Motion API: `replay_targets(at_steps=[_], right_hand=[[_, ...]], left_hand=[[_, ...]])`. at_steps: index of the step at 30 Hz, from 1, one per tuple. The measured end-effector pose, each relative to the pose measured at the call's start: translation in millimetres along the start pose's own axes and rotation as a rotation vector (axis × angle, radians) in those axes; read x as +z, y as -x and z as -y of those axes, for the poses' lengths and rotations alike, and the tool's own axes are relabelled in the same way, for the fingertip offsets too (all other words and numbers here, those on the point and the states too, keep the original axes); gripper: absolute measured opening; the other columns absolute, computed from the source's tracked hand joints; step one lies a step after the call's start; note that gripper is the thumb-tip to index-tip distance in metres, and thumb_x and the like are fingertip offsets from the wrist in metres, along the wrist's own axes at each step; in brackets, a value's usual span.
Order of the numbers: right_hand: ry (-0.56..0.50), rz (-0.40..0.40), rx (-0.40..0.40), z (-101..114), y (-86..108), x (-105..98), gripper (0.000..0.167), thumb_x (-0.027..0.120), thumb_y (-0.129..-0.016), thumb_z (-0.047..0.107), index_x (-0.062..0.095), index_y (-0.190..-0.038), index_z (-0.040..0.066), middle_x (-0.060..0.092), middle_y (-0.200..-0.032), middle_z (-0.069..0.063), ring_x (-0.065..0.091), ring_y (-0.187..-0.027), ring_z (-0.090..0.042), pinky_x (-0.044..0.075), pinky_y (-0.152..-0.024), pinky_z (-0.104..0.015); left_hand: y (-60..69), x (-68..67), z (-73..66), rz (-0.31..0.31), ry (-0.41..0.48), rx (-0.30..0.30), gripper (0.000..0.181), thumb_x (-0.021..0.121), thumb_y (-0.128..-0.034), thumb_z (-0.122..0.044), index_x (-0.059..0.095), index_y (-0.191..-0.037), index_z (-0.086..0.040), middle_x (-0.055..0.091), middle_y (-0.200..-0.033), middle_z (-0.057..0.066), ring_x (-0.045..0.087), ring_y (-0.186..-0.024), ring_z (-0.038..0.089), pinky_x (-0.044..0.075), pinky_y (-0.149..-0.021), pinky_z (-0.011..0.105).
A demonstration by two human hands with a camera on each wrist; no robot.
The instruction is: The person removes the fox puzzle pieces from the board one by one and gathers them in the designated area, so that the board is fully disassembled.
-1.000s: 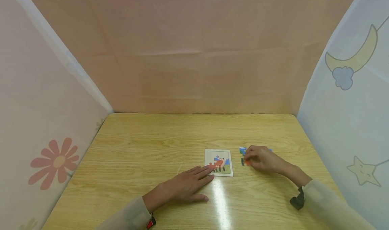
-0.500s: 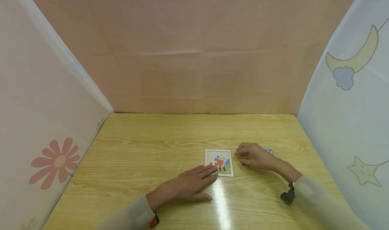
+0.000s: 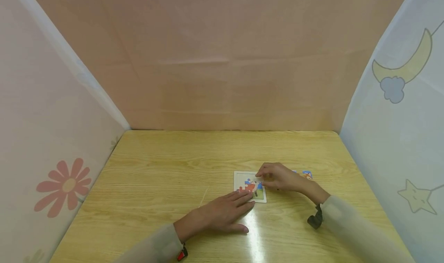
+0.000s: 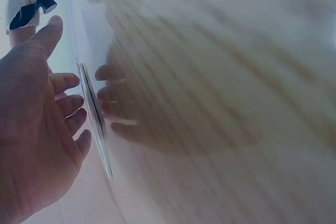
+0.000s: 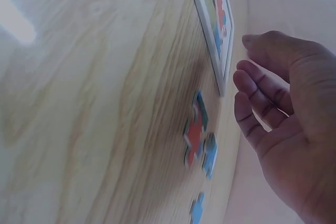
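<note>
A small jigsaw puzzle board point(image 3: 236, 180) with a pale frame lies on the table, part of its animal picture filled with pieces. My left hand point(image 3: 225, 213) rests its outstretched fingertips on the board's near left part, thumb apart. Over the board's right edge hovers my right hand point(image 3: 279, 177), fingers bent and thumb apart from them; I see nothing between them. Beneath it in the right wrist view lie loose jigsaw pieces: a red and green one point(image 5: 194, 135), a blue one point(image 5: 210, 156) and another blue one point(image 5: 197, 210).
A blue and orange jigsaw piece point(image 3: 307, 174) lies right of the right hand. The wooden table point(image 3: 166, 159) ends at a pinkish back wall point(image 3: 225, 62). Patterned cloth walls point(image 3: 392, 139) flank both sides. Dark straps point(image 3: 315, 218) hang at the cuffs.
My right hand has moved left from the loose pieces to the board's right edge. The left hand has slid slightly right along the board, its fingers covering more of it.
</note>
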State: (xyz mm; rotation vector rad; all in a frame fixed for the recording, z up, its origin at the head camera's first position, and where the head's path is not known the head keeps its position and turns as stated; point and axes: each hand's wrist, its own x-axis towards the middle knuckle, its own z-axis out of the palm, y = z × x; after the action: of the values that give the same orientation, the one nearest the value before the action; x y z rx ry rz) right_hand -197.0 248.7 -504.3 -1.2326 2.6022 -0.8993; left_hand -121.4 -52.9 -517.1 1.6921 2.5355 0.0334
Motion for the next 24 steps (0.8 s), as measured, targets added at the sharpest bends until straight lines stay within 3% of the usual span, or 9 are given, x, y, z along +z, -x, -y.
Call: replay_targets(at_steps=[6,13,24], right_hand=[[-0.037,0.006,-0.022,0.5,-11.5,4.5,0.022,0.077,-0.093,0.001,0.078,-0.116,0.002,0.074,-0.11,-0.006,0.068,-0.095,-0.019,0.059,-0.084,-0.035],[-0.028,0.032,-0.018,0.7,-21.8,11.0,0.024,0.078,-0.095,0.005,0.078,-0.118,0.004,0.073,-0.107,-0.002,0.062,-0.09,-0.012,0.055,-0.077,-0.027],[-0.047,0.094,0.039,7.6,-28.3,12.6,0.021,0.08,-0.095,0.01,0.079,-0.115,0.004,0.07,-0.107,-0.003,0.067,-0.099,-0.018,0.059,-0.088,-0.036]], left_hand=[[-3.1,0.7,-0.8,0.004,-0.012,0.014,0.081,0.035,-0.1082,-0.068,0.033,-0.166,-0.012,0.024,-0.176,0.011,0.021,-0.163,0.025,0.022,-0.131,0.039],[-4.3,3.0,-2.3,0.016,-0.038,0.014,0.083,0.034,-0.1083,-0.068,0.03,-0.168,-0.011,0.022,-0.176,0.01,0.02,-0.163,0.023,0.023,-0.131,0.037],[-5.0,2.5,-3.4,0.011,-0.066,0.016,0.084,0.035,-0.1079,-0.068,0.031,-0.167,-0.008,0.024,-0.175,0.011,0.021,-0.163,0.023,0.024,-0.13,0.036]])
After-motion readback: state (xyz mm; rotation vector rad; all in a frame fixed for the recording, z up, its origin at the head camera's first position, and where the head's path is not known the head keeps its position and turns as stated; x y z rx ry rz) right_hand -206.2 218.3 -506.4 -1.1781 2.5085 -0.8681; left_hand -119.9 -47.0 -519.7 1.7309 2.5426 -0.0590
